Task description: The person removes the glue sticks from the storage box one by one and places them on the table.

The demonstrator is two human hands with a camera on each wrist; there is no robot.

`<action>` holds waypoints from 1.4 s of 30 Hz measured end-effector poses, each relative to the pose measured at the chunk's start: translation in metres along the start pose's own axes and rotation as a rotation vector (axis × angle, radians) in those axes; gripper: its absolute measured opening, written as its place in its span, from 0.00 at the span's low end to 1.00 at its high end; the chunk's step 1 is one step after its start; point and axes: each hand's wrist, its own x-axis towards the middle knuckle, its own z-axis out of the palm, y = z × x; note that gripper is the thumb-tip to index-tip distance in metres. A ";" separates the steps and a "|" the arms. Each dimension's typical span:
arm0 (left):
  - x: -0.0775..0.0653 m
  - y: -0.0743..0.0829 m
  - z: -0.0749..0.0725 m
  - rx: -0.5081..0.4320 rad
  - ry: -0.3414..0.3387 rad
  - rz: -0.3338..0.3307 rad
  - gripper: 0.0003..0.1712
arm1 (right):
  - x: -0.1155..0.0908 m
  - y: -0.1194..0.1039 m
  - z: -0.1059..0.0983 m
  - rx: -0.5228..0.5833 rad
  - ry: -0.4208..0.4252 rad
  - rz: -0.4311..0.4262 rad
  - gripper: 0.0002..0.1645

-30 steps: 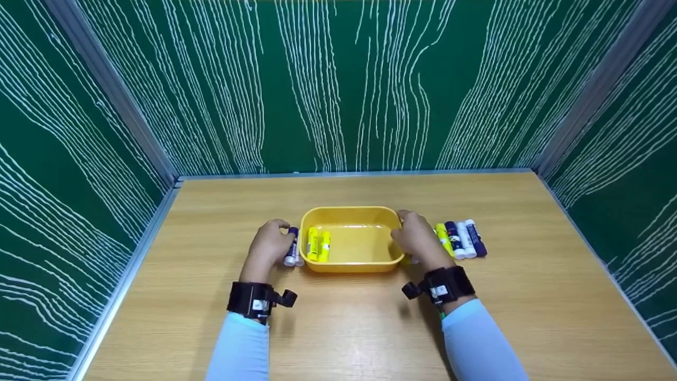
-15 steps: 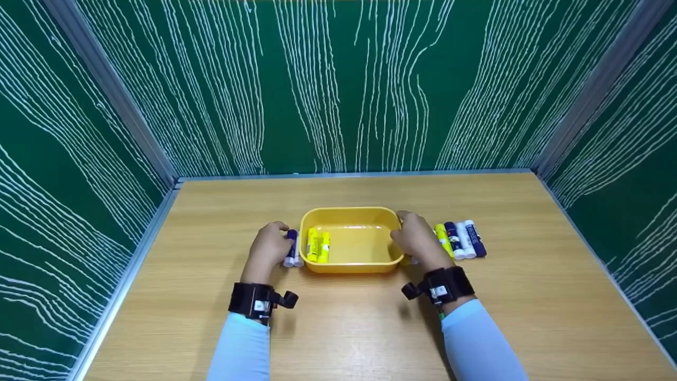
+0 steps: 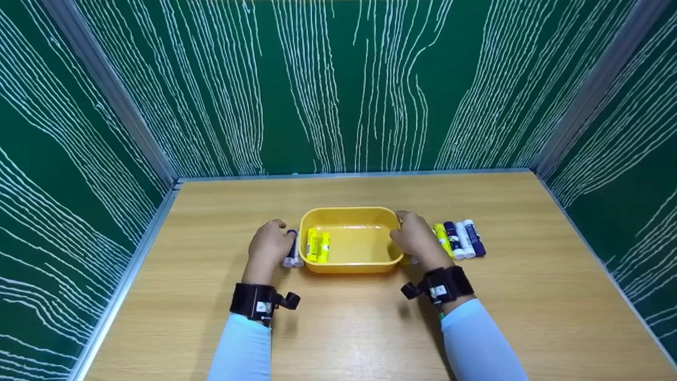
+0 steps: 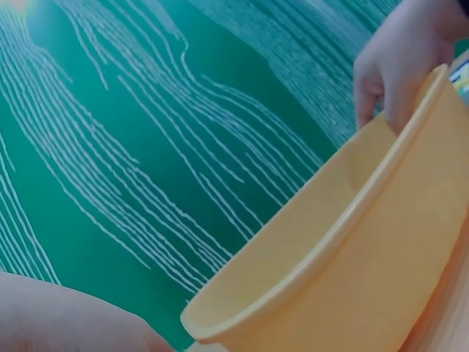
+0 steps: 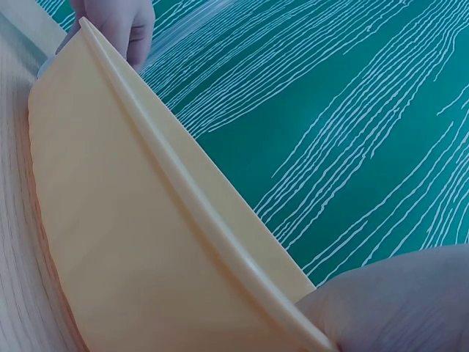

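Note:
A yellow plastic tub (image 3: 351, 268) stands mid-table, with two yellow glue sticks (image 3: 312, 244) lying side by side at its left end. My right hand (image 3: 420, 241) grips the tub's right rim, the thumb inside the wall and the other fingers outside. Just left of the tub, my left hand (image 3: 268, 244) pinches the far end of a dark purple glue stick (image 3: 289, 261) with a white end. A pale glue stick (image 3: 298, 260) lies between that one and the tub wall. The left fingertips are partly hidden by the hand.
To the right of my right hand, several glue sticks (image 3: 466, 239) in yellow, dark blue, white and purple lie in a row; some are partly hidden behind the hand. Green walls (image 3: 349, 84) with white lines enclose the wooden table (image 3: 344, 328) at the back and sides.
My left hand has shifted slightly, and the purple glue stick has moved a little with it. The right hand and the tub have stayed in place.

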 end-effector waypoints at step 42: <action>-0.029 0.058 0.064 0.294 0.149 0.383 0.06 | 0.002 -0.001 0.001 -0.011 0.009 0.038 0.37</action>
